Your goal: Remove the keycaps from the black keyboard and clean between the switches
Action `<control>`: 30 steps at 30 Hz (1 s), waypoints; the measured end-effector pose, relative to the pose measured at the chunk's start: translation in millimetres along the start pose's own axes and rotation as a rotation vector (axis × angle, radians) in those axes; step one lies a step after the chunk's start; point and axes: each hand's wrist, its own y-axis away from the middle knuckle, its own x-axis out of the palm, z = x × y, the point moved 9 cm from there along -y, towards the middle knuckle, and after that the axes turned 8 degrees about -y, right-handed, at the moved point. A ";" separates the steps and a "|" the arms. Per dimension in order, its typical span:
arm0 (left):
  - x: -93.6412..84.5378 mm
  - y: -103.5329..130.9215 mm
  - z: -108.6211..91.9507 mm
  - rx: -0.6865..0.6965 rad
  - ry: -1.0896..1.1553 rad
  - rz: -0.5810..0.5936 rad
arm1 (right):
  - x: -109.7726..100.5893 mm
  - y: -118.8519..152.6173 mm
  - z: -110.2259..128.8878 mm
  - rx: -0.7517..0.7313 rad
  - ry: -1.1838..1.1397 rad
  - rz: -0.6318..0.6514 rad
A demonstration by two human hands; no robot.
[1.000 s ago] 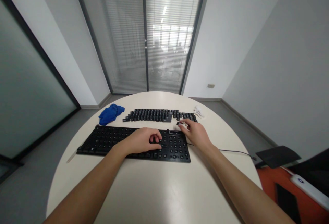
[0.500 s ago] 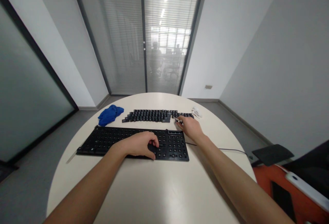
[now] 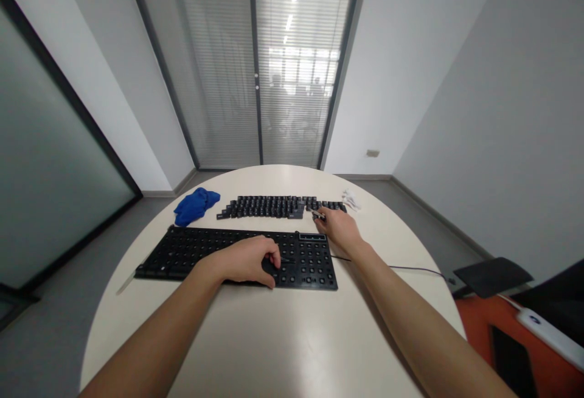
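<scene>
The right hand (image 3: 339, 226), pinching a metallic tool (image 3: 318, 214), is nearer the keycaps (image 3: 264, 206) beyond the crosswise keyboard (image 3: 303, 268), over which the left hand (image 3: 250, 258) curves, thumb apart.

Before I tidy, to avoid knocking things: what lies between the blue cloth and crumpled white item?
In the head view, rows of black keycaps lie between the blue cloth and white item.
</scene>
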 end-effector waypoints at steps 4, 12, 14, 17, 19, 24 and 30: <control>-1.2 1.4 -2.5 0.004 -0.020 0.007 | -0.2 0.6 -3.2 0.018 -0.005 0.000; 0.4 1.5 -2.4 0.008 -0.012 0.029 | -14.4 5.5 0.0 0.013 -0.060 -0.050; -0.1 2.1 -1.9 0.002 -0.004 0.029 | -26.8 10.8 7.2 -0.036 -0.132 -0.103; -0.5 4.9 0.9 -0.012 0.012 0.045 | -52.2 27.1 26.6 -0.189 -0.316 -0.224; -1.9 7.8 5.4 -0.037 0.015 0.048 | -69.3 42.4 40.0 -0.286 -0.456 -0.317; -6.1 12.7 14.5 -0.089 -0.008 0.031 | -65.5 65.2 72.0 -0.353 -0.820 -0.202; -3.3 11.6 15.1 -0.101 -0.026 0.048 | -19.0 73.9 102.9 -0.321 -1.159 0.194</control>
